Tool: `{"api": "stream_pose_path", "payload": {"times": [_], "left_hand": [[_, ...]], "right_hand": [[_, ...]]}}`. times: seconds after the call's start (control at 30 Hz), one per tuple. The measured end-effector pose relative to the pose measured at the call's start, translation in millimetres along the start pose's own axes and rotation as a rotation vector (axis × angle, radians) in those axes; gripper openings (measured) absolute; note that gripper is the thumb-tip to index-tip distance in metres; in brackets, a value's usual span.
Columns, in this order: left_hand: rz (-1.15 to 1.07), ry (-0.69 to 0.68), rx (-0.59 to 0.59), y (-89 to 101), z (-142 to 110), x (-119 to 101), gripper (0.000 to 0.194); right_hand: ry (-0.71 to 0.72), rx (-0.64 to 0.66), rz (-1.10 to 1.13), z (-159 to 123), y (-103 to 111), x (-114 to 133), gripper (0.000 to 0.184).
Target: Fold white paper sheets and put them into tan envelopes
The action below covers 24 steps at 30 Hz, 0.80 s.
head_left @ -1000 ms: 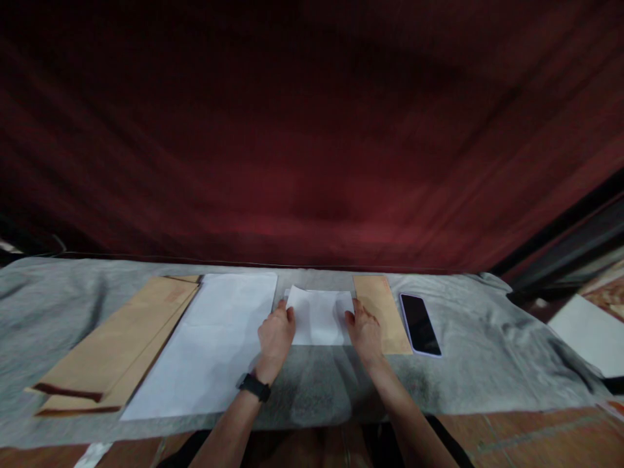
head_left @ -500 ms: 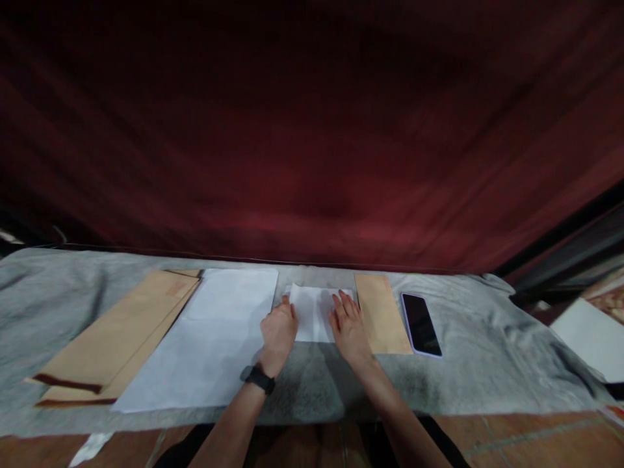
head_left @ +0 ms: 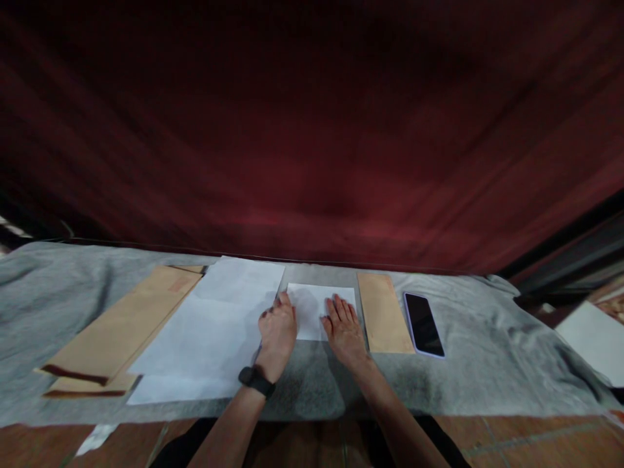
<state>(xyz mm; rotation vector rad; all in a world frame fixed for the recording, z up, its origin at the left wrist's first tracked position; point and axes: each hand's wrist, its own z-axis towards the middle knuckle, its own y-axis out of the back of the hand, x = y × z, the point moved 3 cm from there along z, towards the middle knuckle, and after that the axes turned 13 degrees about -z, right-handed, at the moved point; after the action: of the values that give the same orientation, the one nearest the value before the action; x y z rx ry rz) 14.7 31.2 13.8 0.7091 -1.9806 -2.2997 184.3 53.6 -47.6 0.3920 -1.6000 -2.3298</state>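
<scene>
A small white folded paper (head_left: 307, 315) lies flat on the grey cloth in front of me. My right hand (head_left: 345, 328) rests palm down on its right part, fingers stretched and a little spread. At the paper's left edge is my left hand (head_left: 279, 328), its fingers curled. Whether they pinch the edge or only press on it is hidden. Left of that hand lie large white sheets (head_left: 205, 331), the top one askew over another. A narrow brown envelope (head_left: 385, 312) lies just right of the folded paper.
Larger brown envelopes (head_left: 121, 325) overlap at the left, partly under the white sheets. A phone (head_left: 423, 324) with a pale purple edge lies right of the narrow envelope. Behind the grey cloth (head_left: 487, 351) hangs a dark red curtain (head_left: 312, 162).
The raised flap at the folded paper's left side now lies flat. My right hand has flattened onto the paper. The top large white sheet has slid away from me, baring one beneath.
</scene>
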Motion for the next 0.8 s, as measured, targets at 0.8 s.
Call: {"api": "stream_pose_path", "payload": {"times": [0.8], "left_hand": [[0.209,0.107,-0.02,39.2,-5.6,74.8,0.049]], "right_hand": [[0.015,0.032,-0.027,0.3,-1.5,0.3,0.05]]}}
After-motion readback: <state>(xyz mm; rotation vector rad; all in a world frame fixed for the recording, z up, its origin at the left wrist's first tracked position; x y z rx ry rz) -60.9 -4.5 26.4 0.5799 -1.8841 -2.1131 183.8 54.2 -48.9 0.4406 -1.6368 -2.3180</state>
